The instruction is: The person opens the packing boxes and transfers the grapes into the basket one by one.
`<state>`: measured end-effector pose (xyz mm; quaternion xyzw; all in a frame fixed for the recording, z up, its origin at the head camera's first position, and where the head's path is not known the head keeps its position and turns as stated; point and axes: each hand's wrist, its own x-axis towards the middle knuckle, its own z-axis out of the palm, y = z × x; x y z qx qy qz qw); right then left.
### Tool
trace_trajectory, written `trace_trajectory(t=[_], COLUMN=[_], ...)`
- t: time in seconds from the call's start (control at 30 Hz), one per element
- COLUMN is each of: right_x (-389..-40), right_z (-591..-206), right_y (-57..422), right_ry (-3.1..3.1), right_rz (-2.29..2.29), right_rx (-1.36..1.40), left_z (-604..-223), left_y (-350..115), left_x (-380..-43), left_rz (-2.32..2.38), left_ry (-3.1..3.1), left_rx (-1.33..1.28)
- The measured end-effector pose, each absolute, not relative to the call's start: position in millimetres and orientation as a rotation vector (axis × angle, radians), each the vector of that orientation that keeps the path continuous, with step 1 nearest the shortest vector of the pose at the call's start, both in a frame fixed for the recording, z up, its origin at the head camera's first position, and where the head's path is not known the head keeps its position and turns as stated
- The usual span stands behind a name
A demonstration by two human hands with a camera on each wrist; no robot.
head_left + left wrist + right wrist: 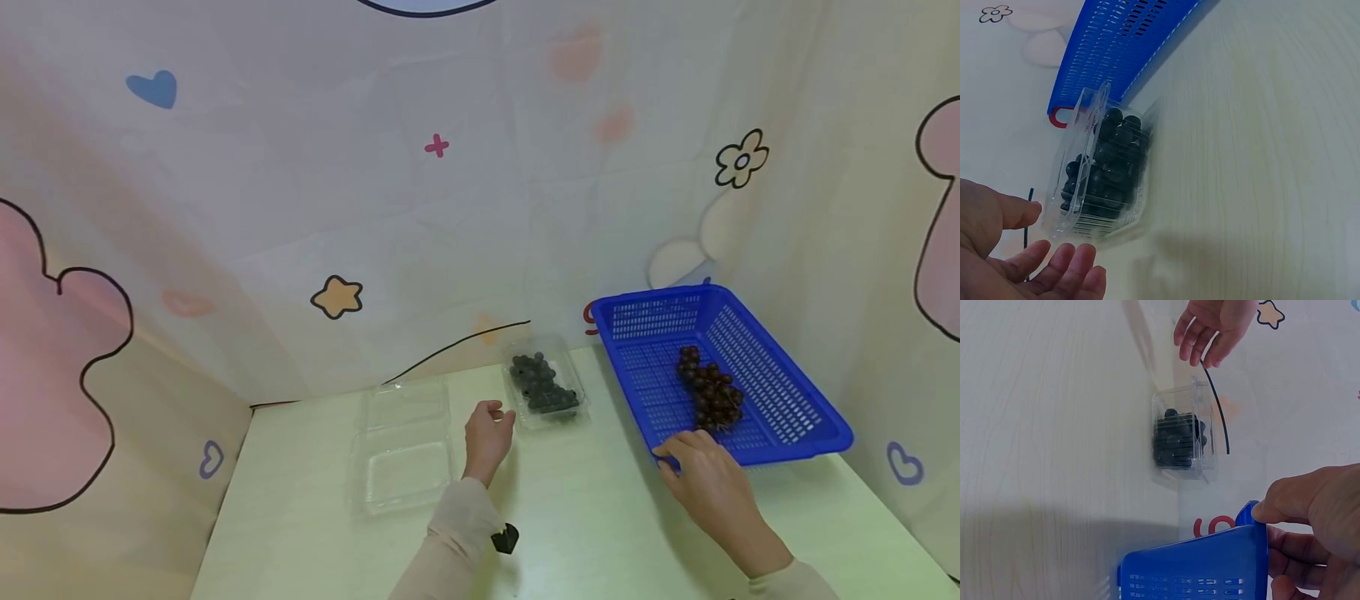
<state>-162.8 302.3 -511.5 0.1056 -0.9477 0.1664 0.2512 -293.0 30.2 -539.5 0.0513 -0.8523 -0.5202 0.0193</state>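
My left hand hovers with loosely bent fingers just left of a clear plastic box, touching nothing. A bunch of dark grapes lies in that box, and the left wrist view shows its lid over the grapes. With my right hand I grip the near left corner of a blue plastic basket. The thumb presses on the rim while the other fingers are at its outer side. A bunch of reddish-brown grapes lies inside the basket.
Left of my left hand, a second clear plastic box lies unfolded on the pale table, with no fruit in it. A printed cloth hangs behind the table and at both sides. The basket stands close to the right-hand cloth.
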Motion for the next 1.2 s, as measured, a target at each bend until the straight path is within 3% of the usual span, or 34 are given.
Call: trace_trajectory(t=[0.93,1.2], right_x=[-162,-163], right_z=[-513,-514], right_y=[302,304], right_ry=[-2.517,-2.52], right_rz=[0.451,0.443], right_rx=[0.315,0.316], left_z=[-552,-553], left_y=[49,48], left_x=[-302,-304], left_rz=[-1.953,-2.378], left_ry=[-2.576,-2.311], left_rx=[0.349,0.475])
